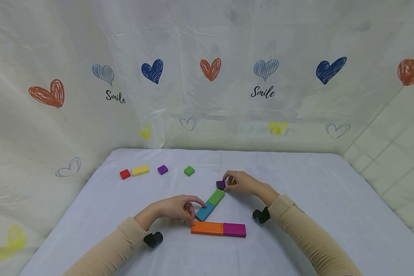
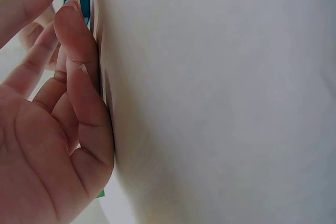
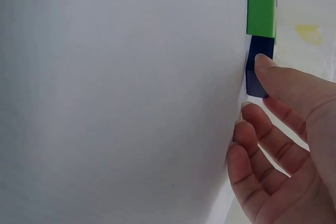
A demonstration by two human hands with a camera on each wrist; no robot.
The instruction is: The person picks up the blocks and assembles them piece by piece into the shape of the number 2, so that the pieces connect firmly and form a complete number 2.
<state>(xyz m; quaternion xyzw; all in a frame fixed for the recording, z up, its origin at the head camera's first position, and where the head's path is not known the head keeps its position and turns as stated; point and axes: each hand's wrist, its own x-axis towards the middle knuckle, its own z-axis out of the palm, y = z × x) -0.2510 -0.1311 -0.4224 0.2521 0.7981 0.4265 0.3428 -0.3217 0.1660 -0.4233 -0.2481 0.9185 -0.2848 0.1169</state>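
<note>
My right hand point(image 1: 242, 182) pinches a small dark purple block point(image 1: 220, 184) between thumb and index finger. In the right wrist view this block point(image 3: 259, 80) sits right at the end of a green block point(image 3: 261, 3). From the green block point(image 1: 216, 197) a blue block point(image 1: 205, 211) continues the slanted row toward the front. My left hand point(image 1: 178, 207) rests beside that row, its index fingertip on the blue block and its thumb at the left end of an orange block point(image 1: 207, 228). A magenta block point(image 1: 234, 230) adjoins the orange one end to end.
Farther back on the white-covered table point(image 1: 296, 176) lie a red block point(image 1: 125, 174), a yellow block point(image 1: 140, 171), a purple block point(image 1: 163, 169) and another green block point(image 1: 189, 171). A heart-printed sheet point(image 1: 207, 103) hangs behind. Black wrist devices point(image 1: 153, 239) sit below both wrists.
</note>
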